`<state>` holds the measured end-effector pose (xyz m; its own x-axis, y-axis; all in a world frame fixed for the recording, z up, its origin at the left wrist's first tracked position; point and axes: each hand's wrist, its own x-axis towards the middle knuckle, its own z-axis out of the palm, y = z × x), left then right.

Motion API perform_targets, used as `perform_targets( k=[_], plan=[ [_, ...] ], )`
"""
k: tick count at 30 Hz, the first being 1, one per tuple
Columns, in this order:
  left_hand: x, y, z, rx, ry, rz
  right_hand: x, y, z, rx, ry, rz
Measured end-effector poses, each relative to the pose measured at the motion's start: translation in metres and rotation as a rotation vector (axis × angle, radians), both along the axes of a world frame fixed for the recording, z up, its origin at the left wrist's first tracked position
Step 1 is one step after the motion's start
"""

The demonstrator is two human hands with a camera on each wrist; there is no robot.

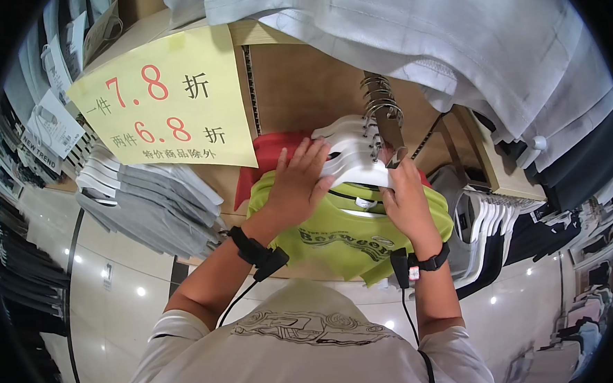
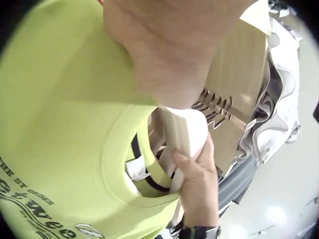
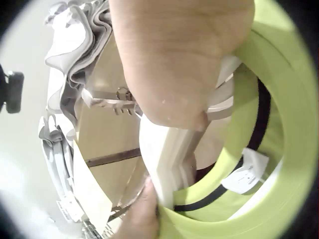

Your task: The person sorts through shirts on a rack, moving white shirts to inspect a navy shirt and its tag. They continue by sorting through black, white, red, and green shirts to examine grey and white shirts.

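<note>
A bunch of white clothes hangers (image 1: 349, 147) hangs by metal hooks from a short metal rail (image 1: 390, 135). A lime-green T-shirt (image 1: 337, 242) with dark lettering hangs at the front, its neckline and white label (image 3: 246, 172) below the hangers. My left hand (image 1: 296, 185) holds the left side of the hangers, thumb in front and fingers over the top. On the right side, my right hand (image 1: 411, 203) grips the hangers close to the rail's end, its thumb (image 2: 185, 162) pressed on the white front. Red cloth (image 1: 276, 146) shows behind the green shirt.
A yellow paper sign (image 1: 166, 102) hangs at the upper left. Pale garments (image 1: 395, 27) drape overhead. Grey shirts (image 1: 155, 206) hang to the left, more hangers with dark clothes (image 1: 489, 230) to the right. A wooden panel (image 1: 301, 81) stands behind the rail.
</note>
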<state>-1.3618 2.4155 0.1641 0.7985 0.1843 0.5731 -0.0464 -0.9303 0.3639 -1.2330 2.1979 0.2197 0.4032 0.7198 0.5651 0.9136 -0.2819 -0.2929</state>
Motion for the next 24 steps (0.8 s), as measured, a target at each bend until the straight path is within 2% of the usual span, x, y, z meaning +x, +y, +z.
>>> perform_targets(
  k=[4, 6, 12, 19, 24],
  plan=[
    [-0.006, -0.012, 0.000, 0.091, -0.011, -0.066, 0.004, -0.007, 0.001, 0.021, 0.074, 0.082],
    [-0.004, -0.012, -0.012, 0.119, -0.049, 0.018, 0.000, -0.005, -0.001, 0.056, 0.063, 0.077],
    [-0.006, -0.014, -0.018, 0.192, -0.069, 0.100, -0.009, -0.002, 0.001, 0.105, 0.032, 0.058],
    [-0.012, -0.020, -0.018, 0.162, -0.103, 0.087, -0.010, -0.001, -0.006, 0.095, 0.010, -0.003],
    [-0.011, -0.019, -0.014, 0.254, -0.105, 0.131, -0.007, -0.001, -0.018, 0.149, 0.012, -0.022]
  ],
)
